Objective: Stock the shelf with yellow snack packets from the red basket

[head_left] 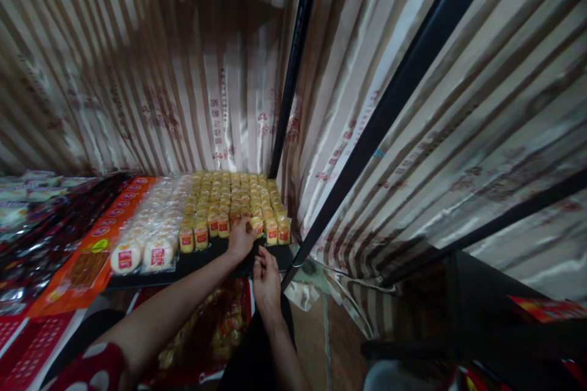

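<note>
Rows of small yellow wrapped cakes (pixel 200 233) with red labels stand at the right end of a dark low shelf (pixel 204 259). My left hand (pixel 241 239) reaches over their front edge. Its fingers are closed on one wrapped cake (pixel 256 225), partly hidden by the fingertips. Just to the right and nearer to me, my right hand (pixel 268 278) hovers before the shelf's edge. Its fingers are loosely bent and apart from the thumb, and I see nothing in them.
Round white wrapped pastries (pixel 158 255), an orange snack packet (pixel 87 269) and dark shiny packets (pixel 46 244) lie left of the cakes. Below is a red-edged bag (pixel 215 324) of gold-wrapped pieces. A black metal post (pixel 342 180) slants on the right before a striped curtain (pixel 220 85).
</note>
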A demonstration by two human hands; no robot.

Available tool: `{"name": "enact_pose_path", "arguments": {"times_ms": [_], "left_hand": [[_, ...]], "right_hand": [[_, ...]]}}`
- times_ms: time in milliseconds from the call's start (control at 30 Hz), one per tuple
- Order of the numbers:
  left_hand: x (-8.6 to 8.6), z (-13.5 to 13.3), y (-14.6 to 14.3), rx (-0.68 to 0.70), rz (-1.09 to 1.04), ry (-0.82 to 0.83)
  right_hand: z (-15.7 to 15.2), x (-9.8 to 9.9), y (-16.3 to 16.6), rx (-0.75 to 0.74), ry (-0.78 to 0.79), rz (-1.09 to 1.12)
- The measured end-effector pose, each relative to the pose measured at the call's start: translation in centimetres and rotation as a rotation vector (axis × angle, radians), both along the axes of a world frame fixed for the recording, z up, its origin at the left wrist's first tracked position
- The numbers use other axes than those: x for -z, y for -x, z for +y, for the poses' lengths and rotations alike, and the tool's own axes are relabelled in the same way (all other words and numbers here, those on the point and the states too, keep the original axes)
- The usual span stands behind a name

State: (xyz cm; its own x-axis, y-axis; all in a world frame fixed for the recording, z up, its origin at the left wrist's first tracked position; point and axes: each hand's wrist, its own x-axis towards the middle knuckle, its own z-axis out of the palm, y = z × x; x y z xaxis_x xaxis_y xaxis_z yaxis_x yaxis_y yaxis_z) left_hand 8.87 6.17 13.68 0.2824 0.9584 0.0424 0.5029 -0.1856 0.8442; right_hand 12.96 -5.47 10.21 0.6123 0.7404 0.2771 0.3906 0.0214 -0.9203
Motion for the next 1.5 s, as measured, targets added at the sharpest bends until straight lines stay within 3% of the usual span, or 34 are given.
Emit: {"name": "enact_pose_path", "arguments": {"times_ms": [167,500,767,900,1067,1333,1500], "left_hand": [[0.4,0.4,-0.7,-0.037,0.088,-0.050],[1.1,0.5,-0.7,-0.049,0.059,-0.040],[0.3,0.2,0.4,-0.025,0.127,-0.062],[1.5,0.6,0.1,0.057,0.025,-0.045],[2.9,1.2,-0.6,0.024,-0.048,-0.027],[1.8,0.6,0.3,0.040,-0.125,0.039],[1.3,-1.6,3.8,0.058,-0.126,0.110]], "right_hand": [[1.0,-0.1,-0.4,0.022,-0.001,0.002],[3.3,-0.8,-0.8,0.012,-0.004,-0.027],[3.8,0.1,-1.0,0.019,0.027,-0.112],[4.4,0.8,-1.4,0.021,0.025,-0.168],[4.9,1.3,-1.6,0.006,0.052,-0.220],[3.2,0.0,-0.5,0.007,0.079,-0.279],[0.1,-0.6,2.2,-0.035,0.056,-0.180]]}}
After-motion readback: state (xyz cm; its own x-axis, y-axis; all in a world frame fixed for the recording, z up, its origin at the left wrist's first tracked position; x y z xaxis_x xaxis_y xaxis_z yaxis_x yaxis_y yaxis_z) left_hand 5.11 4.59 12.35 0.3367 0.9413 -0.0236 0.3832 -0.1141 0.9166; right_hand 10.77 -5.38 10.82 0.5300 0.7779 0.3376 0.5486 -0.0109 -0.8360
